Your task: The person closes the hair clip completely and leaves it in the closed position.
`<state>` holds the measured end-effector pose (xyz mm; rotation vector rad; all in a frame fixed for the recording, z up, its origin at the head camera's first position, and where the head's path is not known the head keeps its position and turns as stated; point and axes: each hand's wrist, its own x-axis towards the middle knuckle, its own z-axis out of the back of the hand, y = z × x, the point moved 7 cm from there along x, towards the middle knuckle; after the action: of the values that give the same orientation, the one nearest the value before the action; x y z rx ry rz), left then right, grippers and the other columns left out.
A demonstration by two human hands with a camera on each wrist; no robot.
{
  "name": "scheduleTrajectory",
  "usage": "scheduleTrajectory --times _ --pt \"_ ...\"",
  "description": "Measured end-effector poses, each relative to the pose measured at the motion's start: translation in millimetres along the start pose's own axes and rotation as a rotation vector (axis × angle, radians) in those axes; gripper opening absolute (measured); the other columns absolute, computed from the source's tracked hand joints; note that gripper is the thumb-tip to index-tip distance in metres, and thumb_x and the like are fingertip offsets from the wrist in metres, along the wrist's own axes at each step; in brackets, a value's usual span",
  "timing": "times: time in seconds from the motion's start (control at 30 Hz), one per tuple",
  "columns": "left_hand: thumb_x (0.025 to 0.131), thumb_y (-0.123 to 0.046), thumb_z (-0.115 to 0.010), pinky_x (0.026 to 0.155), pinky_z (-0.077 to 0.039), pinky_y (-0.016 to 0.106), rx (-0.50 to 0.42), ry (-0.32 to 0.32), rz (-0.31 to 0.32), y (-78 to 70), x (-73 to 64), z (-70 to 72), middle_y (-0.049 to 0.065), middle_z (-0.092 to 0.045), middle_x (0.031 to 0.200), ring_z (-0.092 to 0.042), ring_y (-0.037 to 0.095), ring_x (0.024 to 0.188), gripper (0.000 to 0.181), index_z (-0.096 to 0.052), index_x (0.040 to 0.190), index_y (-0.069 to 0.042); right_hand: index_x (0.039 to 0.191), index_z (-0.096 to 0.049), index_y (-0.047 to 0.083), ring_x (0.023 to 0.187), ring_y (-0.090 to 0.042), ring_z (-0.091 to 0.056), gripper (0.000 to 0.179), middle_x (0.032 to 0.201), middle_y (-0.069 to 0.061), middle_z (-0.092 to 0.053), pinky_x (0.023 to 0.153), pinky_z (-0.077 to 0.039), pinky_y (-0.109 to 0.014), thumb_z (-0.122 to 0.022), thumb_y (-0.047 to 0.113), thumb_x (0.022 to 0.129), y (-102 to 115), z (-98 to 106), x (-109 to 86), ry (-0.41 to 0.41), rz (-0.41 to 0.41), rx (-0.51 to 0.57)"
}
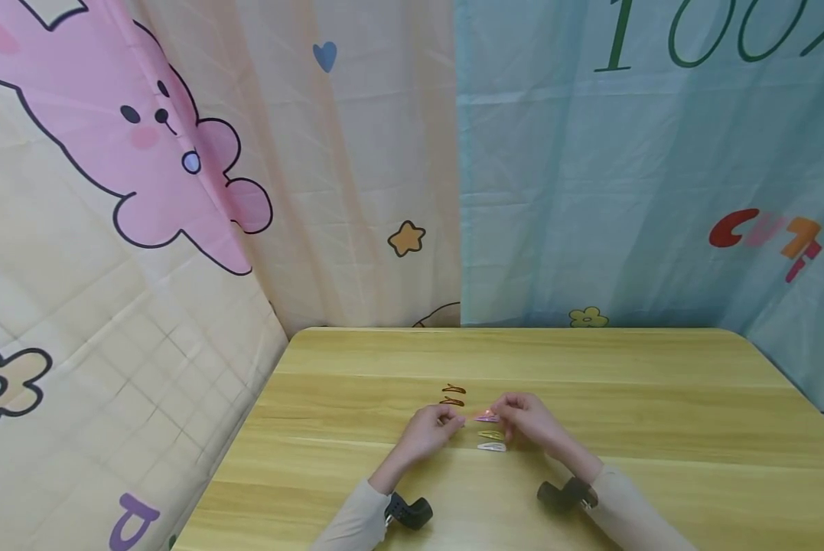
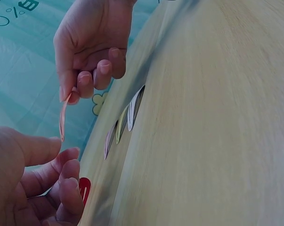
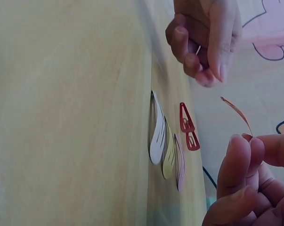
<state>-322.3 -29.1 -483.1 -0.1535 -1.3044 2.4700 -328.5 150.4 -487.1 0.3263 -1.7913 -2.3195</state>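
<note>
My right hand (image 1: 530, 419) pinches one end of a slim orange snap hair clip (image 3: 240, 114) between thumb and fingertips, holding it up over the table. The left hand (image 1: 431, 430) is close to the clip's free end. Its fingers are loosely bent, and a small gap shows between its thumb and the clip in the right wrist view. Below the hands lie a white hair clip (image 3: 157, 136), a yellow one (image 3: 169, 153) and a pinkish-purple one (image 3: 180, 165) in a row. Two red hair clips (image 3: 186, 117) lie beside that row, farther left in the head view.
The clips lie on a wood-grain table (image 1: 329, 459). Printed curtains (image 1: 370, 153) hang behind and beside it, with the back curtain at the table's far edge. A dark wrist camera (image 1: 412, 513) is strapped on each forearm.
</note>
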Motion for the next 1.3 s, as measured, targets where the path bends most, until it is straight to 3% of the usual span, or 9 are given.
scheduleTrajectory --times 0.33,0.67,1.0,1.3 --pt "0.093 -0.025 -0.062 0.049 -0.039 0.023 0.012 0.002 -0.012 1.4 -1.0 0.2 -0.003 -0.058 0.072 -0.049 0.008 0.055 0.016 -0.066 0.085 -0.011 0.097 -0.065 0.000 0.055 -0.017 -0.050 0.018 0.065 -0.008 -0.053 0.049 -0.038 -0.026 -0.056 0.015 0.095 -13 12 11.4 -0.145 -0.133 -0.062" --pt "0.092 -0.027 -0.063 0.049 -0.039 0.023 0.010 0.005 -0.012 -0.7 -4.0 1.2 -0.004 -0.059 0.074 -0.048 0.008 0.056 0.017 -0.066 0.087 -0.011 0.086 -0.066 0.002 0.051 -0.016 -0.047 0.016 0.063 -0.006 -0.052 0.049 -0.040 -0.027 -0.059 0.015 0.093 -15 14 18.1 -0.161 -0.115 -0.170" --pt "0.091 -0.028 -0.064 0.056 -0.041 0.026 0.051 -0.004 -0.022 0.4 -2.7 2.0 -0.006 -0.059 0.077 -0.050 0.009 0.063 0.019 -0.066 0.087 -0.010 0.081 -0.067 0.003 0.045 -0.013 -0.045 0.014 0.054 -0.004 -0.050 0.043 -0.034 -0.024 -0.064 0.015 0.090 -15 16 22.4 -0.192 -0.112 -0.279" --pt "0.091 -0.028 -0.064 0.057 -0.041 0.026 0.058 -0.003 -0.016 1.5 -2.7 2.1 -0.007 -0.059 0.077 -0.050 0.009 0.064 0.018 -0.066 0.087 -0.011 0.078 -0.068 0.005 0.044 -0.012 -0.045 0.016 0.053 -0.003 -0.051 0.042 -0.033 -0.024 -0.070 0.018 0.086 -18 22 23.9 -0.222 -0.144 -0.297"
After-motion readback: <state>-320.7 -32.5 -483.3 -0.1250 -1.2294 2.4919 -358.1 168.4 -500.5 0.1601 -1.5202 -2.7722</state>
